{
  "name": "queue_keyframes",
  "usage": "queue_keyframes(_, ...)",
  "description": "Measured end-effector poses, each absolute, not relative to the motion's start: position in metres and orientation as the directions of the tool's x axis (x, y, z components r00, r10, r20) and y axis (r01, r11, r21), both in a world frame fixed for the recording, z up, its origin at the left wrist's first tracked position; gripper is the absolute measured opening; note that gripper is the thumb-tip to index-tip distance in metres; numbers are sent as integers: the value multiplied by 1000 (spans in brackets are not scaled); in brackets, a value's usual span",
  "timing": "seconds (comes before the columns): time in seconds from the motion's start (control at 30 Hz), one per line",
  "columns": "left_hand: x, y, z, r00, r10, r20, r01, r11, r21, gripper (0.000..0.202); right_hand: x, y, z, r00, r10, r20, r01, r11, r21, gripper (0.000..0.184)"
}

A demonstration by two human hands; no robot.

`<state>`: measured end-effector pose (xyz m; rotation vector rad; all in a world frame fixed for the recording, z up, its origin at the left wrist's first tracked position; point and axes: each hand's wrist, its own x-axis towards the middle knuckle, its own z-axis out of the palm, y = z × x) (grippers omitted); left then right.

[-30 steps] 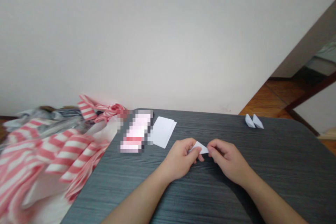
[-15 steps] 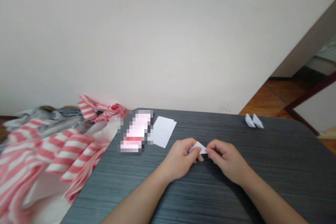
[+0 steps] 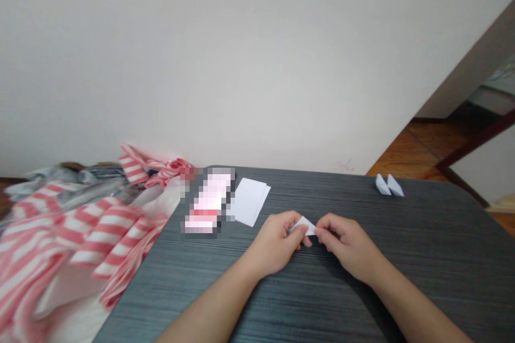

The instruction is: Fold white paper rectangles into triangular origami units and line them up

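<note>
A small piece of folded white paper (image 3: 306,224) is held between my two hands above the dark table (image 3: 281,300). My left hand (image 3: 279,241) is closed on its left part, thumb on top and fingers behind. With thumb and forefinger, my right hand (image 3: 343,241) pinches the pointed right corner. Part of the paper is hidden by the fingers. Beyond my left hand lie a few flat sheets of white paper (image 3: 250,201). Folded white paper shapes (image 3: 389,186), two pointed pieces side by side, rest near the far right edge of the table.
A blurred-out pinkish oblong thing (image 3: 210,201) lies left of the sheets. Red-and-white striped cloth (image 3: 96,230) and grey clothes are heaped beside the table's left edge. A pale wall (image 3: 257,64) rises behind the table, and a wooden floor (image 3: 410,150) shows at right.
Hardly anything differs. My right hand's fingertips have shifted very slightly left along the paper's corner; my left hand keeps its hold.
</note>
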<state>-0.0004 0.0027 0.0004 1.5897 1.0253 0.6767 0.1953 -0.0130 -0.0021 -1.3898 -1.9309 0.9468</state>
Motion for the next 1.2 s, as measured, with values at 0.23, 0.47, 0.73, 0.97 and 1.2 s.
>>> queue_keyframes(0.23, -1, 2, -1, 459, 884, -93, 299, -55, 953, 28, 195, -13, -2, -297, 955, 28, 558, 197, -806, 20)
queue_keyframes(0.47, 0, 2, -1, 468, 880, -86, 270, -50, 961, 27, 195, -14, -2, -291, 956, 37, 573, 205, -793, 21)
queue_keyframes(0.73, 0, 3, -7, 436, 892, -117, 219, 21, 975, 24, 197, -13, 0, -264, 964, 41, 584, 193, -788, 22)
queue_keyframes(0.97, 1, 2, -7, 434, 895, -101, 207, 10, 978, 23, 195, -12, -2, -264, 964, 40, 562, 188, -805, 21)
queue_keyframes(1.2, 0, 5, -14, 399, 911, -101, 170, 34, 985, 24, 198, -12, -5, -223, 974, 43, 549, 161, -820, 18)
